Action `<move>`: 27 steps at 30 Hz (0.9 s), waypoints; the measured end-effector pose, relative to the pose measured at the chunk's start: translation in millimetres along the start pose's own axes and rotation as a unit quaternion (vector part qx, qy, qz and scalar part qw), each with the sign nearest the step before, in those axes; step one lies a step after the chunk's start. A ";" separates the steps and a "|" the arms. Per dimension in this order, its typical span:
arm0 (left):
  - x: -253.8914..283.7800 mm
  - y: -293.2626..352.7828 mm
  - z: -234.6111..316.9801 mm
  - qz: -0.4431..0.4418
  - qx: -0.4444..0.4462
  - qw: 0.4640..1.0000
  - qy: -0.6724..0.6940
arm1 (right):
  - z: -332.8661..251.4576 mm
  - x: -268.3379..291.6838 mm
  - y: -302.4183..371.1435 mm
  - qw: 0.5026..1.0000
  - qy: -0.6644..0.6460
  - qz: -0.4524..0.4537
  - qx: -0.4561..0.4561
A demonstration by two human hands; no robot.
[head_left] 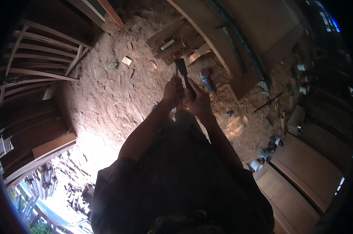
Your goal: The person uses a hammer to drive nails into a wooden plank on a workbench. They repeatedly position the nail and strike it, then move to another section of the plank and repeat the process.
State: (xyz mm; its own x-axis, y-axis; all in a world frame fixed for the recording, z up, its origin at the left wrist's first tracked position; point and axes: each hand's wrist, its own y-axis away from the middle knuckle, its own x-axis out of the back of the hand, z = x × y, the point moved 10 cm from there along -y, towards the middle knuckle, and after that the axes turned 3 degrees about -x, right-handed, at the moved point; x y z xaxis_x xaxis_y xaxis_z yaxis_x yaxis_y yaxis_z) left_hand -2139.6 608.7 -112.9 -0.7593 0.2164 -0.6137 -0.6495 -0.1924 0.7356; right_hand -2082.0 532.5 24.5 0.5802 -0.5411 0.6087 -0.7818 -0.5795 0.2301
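My left hand (172, 91) is closed round a thin upright piece (176, 71), too dark to tell its kind. Close beside it, my right hand (199, 102) grips the handle of a dark tool (181, 67) with a flat, broad rectangular head. The tool's head points away from me, next to the tip of the thin piece; I cannot tell whether the two touch. Both hands are held together in front of my body, above the dusty ground. Their fingers are in shadow and partly hidden.
A blue power tool (207, 80) with a round head lies right of my hands. Beyond them are wood offcuts and a white cylinder (167, 45). Large boards (207, 23) stand at the far right, slatted frames (48, 70) at the left, wooden panels (287, 195) at the near right.
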 end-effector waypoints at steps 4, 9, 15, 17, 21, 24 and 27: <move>-2.1 -0.1 3.9 -0.012 -0.009 1.000 0.007 | -7.2 0.2 15.4 0.997 0.071 0.010 0.037; -8.5 -1.0 -1.9 -0.044 0.012 0.999 0.019 | -1.6 -5.2 -37.4 0.995 0.092 0.021 -0.025; 0.6 -21.5 38.6 -0.004 -0.465 0.712 -0.526 | -14.5 -7.1 -12.4 0.995 0.101 0.018 0.001; 4.1 -18.9 35.5 0.009 -0.443 0.733 -0.517 | -9.9 -12.3 -42.7 0.988 0.153 0.029 -0.024; 21.7 -38.1 23.2 -0.003 -0.240 0.913 -0.329 | -1.3 -15.5 -34.1 0.991 0.126 0.041 -0.001; 14.9 -28.3 22.4 0.035 -0.153 0.949 -0.273 | 7.4 -18.2 -20.0 0.991 0.129 0.048 0.007; 22.7 -22.2 20.2 0.046 -0.218 0.914 -0.340 | 11.7 -23.1 -45.5 0.990 0.133 0.028 -0.048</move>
State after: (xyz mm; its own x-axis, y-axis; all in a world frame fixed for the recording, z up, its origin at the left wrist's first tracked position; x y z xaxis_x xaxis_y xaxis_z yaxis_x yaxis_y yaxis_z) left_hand -2141.6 637.2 -137.3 -0.7073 0.6955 -0.1264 -0.6509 -0.5711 0.5002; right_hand -2057.2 564.3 -8.9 0.4655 -0.3842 0.7973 -0.8362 -0.4860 0.2541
